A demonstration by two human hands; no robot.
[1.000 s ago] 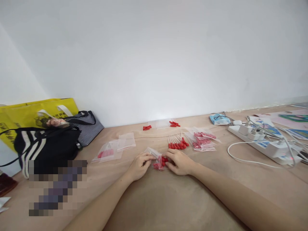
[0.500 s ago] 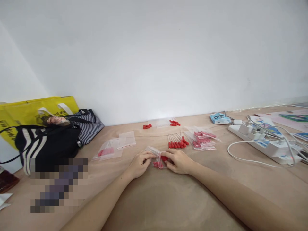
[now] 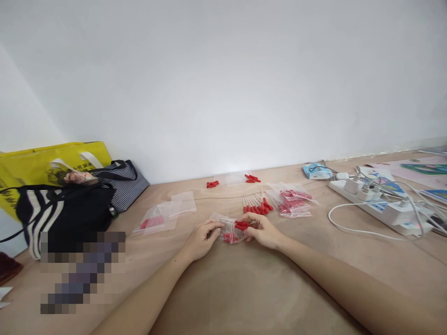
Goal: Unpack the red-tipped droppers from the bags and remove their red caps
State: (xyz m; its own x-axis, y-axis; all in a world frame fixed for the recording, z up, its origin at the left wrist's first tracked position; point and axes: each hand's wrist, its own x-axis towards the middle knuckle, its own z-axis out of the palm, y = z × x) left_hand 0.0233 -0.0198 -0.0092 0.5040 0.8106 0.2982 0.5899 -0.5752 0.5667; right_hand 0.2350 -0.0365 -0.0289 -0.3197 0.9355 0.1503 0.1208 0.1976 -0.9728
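Note:
My left hand point(image 3: 202, 238) pinches the edge of a small clear zip bag point(image 3: 225, 229) that lies on the brown table point(image 3: 223, 288) and holds a few red pieces. My right hand point(image 3: 262, 230) grips a small bunch of red-capped sticks point(image 3: 241, 225) at the bag's mouth. A loose row of the same red-tipped sticks point(image 3: 256, 206) lies just beyond my right hand. Filled bags point(image 3: 293, 201) are piled to its right.
Flat zip bags point(image 3: 164, 215) lie to the left. Striped and yellow bags point(image 3: 70, 195) stand at the far left. More red pieces point(image 3: 232, 179) sit by the wall. A white power strip point(image 3: 380, 204) with plugs and cables is at the right, beside a blue packet point(image 3: 317, 171).
My right hand has lifted slightly and drawn the red-capped sticks up at the bag's mouth. The left hand has stayed on the bag.

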